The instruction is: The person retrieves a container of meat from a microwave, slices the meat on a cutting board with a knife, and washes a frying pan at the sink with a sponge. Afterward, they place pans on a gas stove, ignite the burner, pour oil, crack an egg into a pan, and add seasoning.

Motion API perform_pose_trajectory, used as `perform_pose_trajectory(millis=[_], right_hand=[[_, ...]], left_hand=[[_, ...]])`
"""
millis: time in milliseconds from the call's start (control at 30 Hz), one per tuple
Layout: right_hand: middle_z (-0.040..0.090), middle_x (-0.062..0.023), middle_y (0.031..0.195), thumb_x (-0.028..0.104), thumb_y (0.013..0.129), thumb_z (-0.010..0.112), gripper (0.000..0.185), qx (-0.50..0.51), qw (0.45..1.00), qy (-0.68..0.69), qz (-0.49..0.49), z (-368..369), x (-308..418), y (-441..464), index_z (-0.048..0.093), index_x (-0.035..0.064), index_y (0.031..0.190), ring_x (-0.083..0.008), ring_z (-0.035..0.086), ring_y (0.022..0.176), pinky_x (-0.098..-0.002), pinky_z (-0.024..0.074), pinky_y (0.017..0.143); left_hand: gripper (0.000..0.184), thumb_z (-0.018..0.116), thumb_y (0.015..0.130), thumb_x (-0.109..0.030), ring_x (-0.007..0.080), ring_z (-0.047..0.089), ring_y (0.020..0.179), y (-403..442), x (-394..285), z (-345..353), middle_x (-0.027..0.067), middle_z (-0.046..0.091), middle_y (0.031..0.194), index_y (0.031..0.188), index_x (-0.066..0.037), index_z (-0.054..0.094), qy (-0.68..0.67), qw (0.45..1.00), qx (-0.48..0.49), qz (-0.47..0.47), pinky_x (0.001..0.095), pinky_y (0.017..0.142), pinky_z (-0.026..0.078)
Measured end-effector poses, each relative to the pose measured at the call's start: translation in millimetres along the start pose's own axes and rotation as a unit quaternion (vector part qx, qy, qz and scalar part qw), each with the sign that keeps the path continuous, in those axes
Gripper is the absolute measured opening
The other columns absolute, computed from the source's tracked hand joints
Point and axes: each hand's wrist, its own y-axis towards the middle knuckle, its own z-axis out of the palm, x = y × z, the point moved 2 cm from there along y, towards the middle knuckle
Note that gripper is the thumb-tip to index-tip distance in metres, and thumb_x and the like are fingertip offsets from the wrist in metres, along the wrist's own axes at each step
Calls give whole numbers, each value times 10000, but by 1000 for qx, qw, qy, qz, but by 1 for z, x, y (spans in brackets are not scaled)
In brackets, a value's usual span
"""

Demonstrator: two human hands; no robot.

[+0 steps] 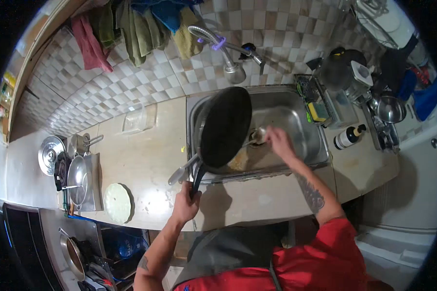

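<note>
My left hand [186, 206] is wrapped round the black handle of a dark frying pan [226, 127]. The pan is tilted nearly on edge over the left half of the steel sink [296, 114]. Beside its handle, the grey end of a utensil or second handle [182, 170] sticks out over the sink's front edge; the rest is hidden behind the pan. Inside the sink, my right hand [278, 141] has its fingers closed beside a small shiny metal piece [260, 136] near the drain. What it grips is too small to make out. Pale food bits [238, 160] lie on the sink floor.
A curved faucet [234, 72] hangs above the sink. A yellow sponge [318, 111] in a black rack and a pump bottle [348, 137] stand to the right. Leftward are a pale green plate [117, 203], a clear tray [140, 119] and a stove with a strainer [77, 179].
</note>
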Motion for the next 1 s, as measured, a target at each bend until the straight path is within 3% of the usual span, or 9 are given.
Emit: perform_pose_trajectory(millis=[133,233,433,600,700,800,867,933,1000], right_hand=[[710,-66,848,432,1054,400,458,-63,949,304,62,-22,43,103,649,81,897,-163,644,762,-312,483,669],[703,-123,930,468,1044,382,480,33,858,502,103,-31,72,159,629,72,932,-261,647,866,-381,524,744],[672,-118,1117,411,1030,438,424,-87,779,619,-51,-53,80,209,609,39,1138,-313,630,924,-408,507,823],[622,-64,1117,197,967,537,233,-210,779,567,-166,-57,106,182,575,61,1153,-212,554,904,-372,474,838],[544,-32,860,179,908,567,183,-232,935,206,-172,-24,63,147,580,61,1048,-204,516,782,-387,462,784],[503,-271,1349,319,952,492,468,49,970,-239,-21,40,67,84,550,-12,1277,-392,419,1334,-474,332,1121],[153,-313,1574,360,945,481,696,55,903,-423,-58,94,-17,108,318,-75,1463,-460,122,1498,-513,155,1225],[-47,-331,1627,365,932,489,859,125,905,-407,-7,99,7,105,138,-147,1525,-474,38,1518,-518,112,1241],[147,-330,1589,303,937,483,704,135,954,-265,-29,114,44,74,284,-70,1499,-463,202,1485,-474,213,1222]], left_hand=[[291,642,976,-173,113,541,556,-9,11,15,39,551,647,1164,-44,461,-117,990,30,-77,312,495,416],[346,631,997,-203,83,466,503,-10,-19,20,-13,503,679,1255,-71,442,-267,934,105,-215,260,454,394],[201,583,1028,-211,104,436,443,-4,-32,46,-7,470,644,1115,-103,438,-385,883,156,-219,276,405,376],[215,569,1030,-199,119,456,432,8,-32,62,10,473,621,1127,-75,422,-393,874,194,-211,278,402,390],[223,563,1028,-186,125,467,427,19,-37,64,16,476,614,1135,-59,413,-381,876,221,-199,279,398,392],[229,559,1024,-177,124,472,425,25,-49,66,19,479,603,1147,-54,410,-373,872,246,-201,278,396,394],[239,560,1021,-175,122,474,425,26,-60,69,20,480,599,1159,-53,409,-365,872,260,-199,279,394,395],[252,561,1019,-176,121,478,426,23,-71,73,21,483,600,1174,-51,406,-358,873,275,-187,280,390,395],[205,537,1027,-173,112,467,442,24,-80,73,11,463,602,1115,-62,390,-342,871,289,-203,282,399,399]])
